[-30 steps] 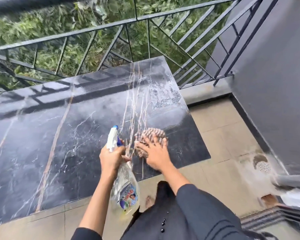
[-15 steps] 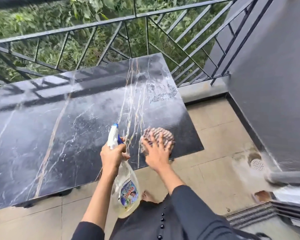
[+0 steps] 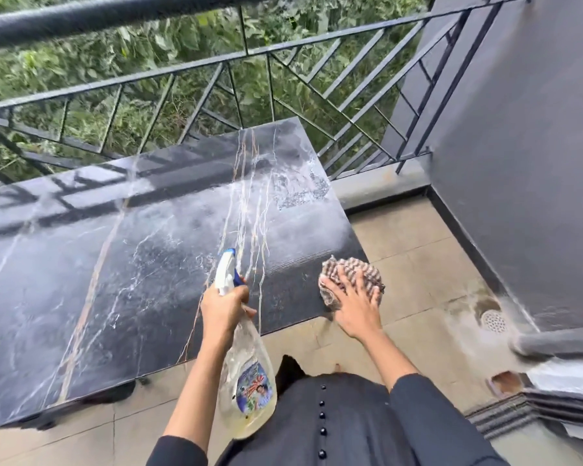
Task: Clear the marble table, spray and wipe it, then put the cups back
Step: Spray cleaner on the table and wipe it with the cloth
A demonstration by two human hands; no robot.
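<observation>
The black marble table (image 3: 115, 264) with white veins fills the left and middle of the head view, and its surface is wet and streaked. My left hand (image 3: 221, 311) grips the neck of a clear spray bottle (image 3: 248, 391) with a white and blue nozzle, which hangs over the table's near edge. My right hand (image 3: 350, 307) presses flat, fingers spread, on a brown-and-white striped cloth (image 3: 347, 269) at the table's near right corner, partly past the edge. No cups are in view.
A black metal railing (image 3: 283, 82) runs behind the table, with green plants beyond. A grey wall (image 3: 519, 163) stands at the right. The tiled floor (image 3: 418, 264) has a round drain (image 3: 493, 320) near the wall.
My right hand has slid the cloth to the right, from the veined middle to the table's near right corner. The left hand keeps hold of the spray bottle.
</observation>
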